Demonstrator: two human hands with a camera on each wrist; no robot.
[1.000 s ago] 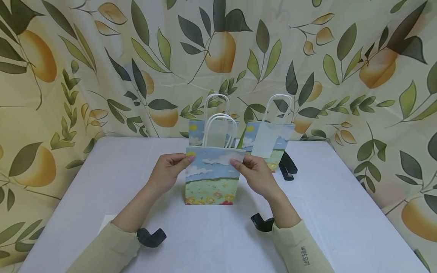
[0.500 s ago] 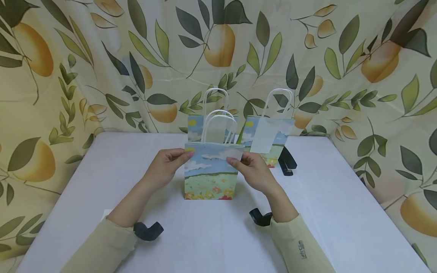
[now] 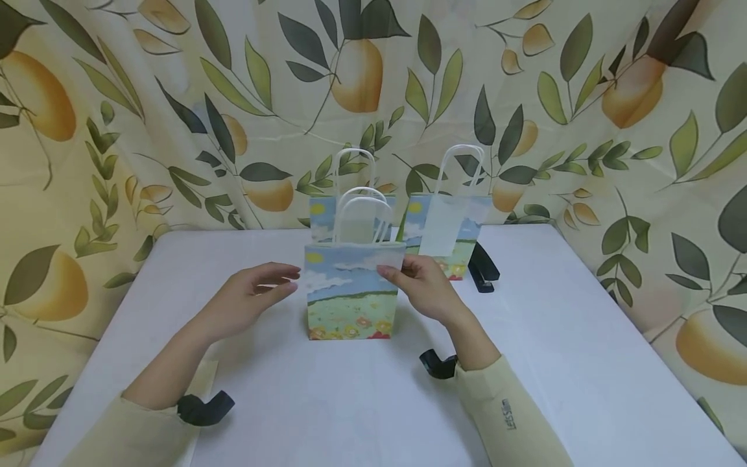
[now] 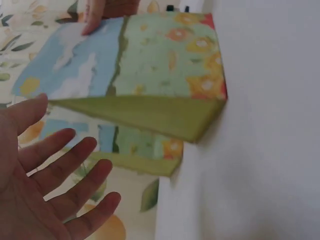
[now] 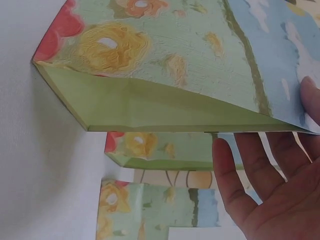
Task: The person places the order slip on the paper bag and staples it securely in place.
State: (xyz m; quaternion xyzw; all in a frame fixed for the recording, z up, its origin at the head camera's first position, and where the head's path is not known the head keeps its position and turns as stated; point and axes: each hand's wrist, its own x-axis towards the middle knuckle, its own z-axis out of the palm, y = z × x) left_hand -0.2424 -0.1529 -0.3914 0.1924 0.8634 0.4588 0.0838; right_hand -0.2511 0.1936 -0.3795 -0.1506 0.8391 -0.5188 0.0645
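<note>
A small paper gift bag (image 3: 350,314) with a painted sky, meadow and flowers stands upright in mid-table, its white twisted handles up. My right hand (image 3: 430,288) pinches its upper right edge, thumb on the front and fingers behind, as the right wrist view shows too. My left hand (image 3: 248,298) is off the bag, fingers spread beside its left edge. In the left wrist view the green folded side of the bag (image 4: 150,112) faces my open palm (image 4: 30,200).
Two matching bags stand behind, one at back left (image 3: 321,220) and one at back right (image 3: 480,214) with a white paper (image 3: 441,227) on its front. Beside the latter lies a black stapler (image 3: 483,269). A pale sheet (image 3: 204,379) lies under my left forearm.
My left hand has let go of the bag's upper left edge and drawn away to the left, its fingers opening. The right hand keeps its pinch on the bag.
</note>
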